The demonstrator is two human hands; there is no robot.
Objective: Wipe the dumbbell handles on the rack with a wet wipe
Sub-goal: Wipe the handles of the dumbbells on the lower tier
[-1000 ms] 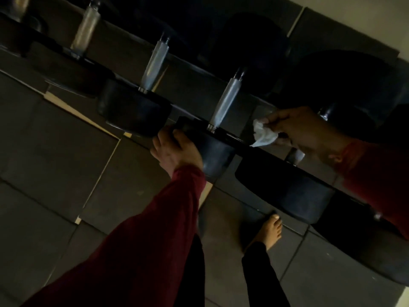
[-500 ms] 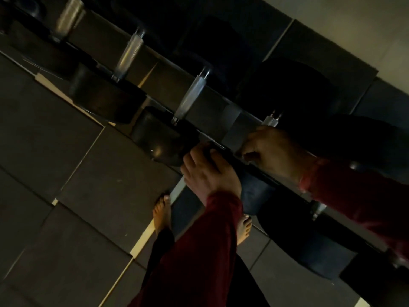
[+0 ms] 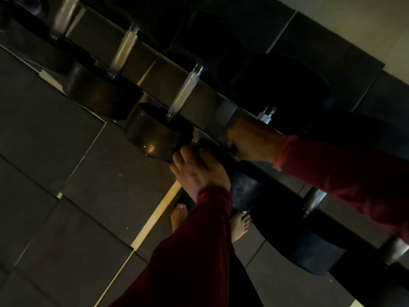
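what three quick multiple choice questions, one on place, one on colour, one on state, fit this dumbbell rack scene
1. Where does the left hand rest?
A. on a black round dumbbell head
B. on the floor
C. on the wall

2. What colour are the long sleeves?
A. white
B. dark red
C. yellow

3. How is the right hand placed?
A. hanging open at the side
B. flat on the floor
C. closed round a knurled silver dumbbell handle

Answers:
1 A, its fingers lie over the head's front edge.
2 B, both forearms are in dark red fabric.
3 C, bare handle shows just above the hand.
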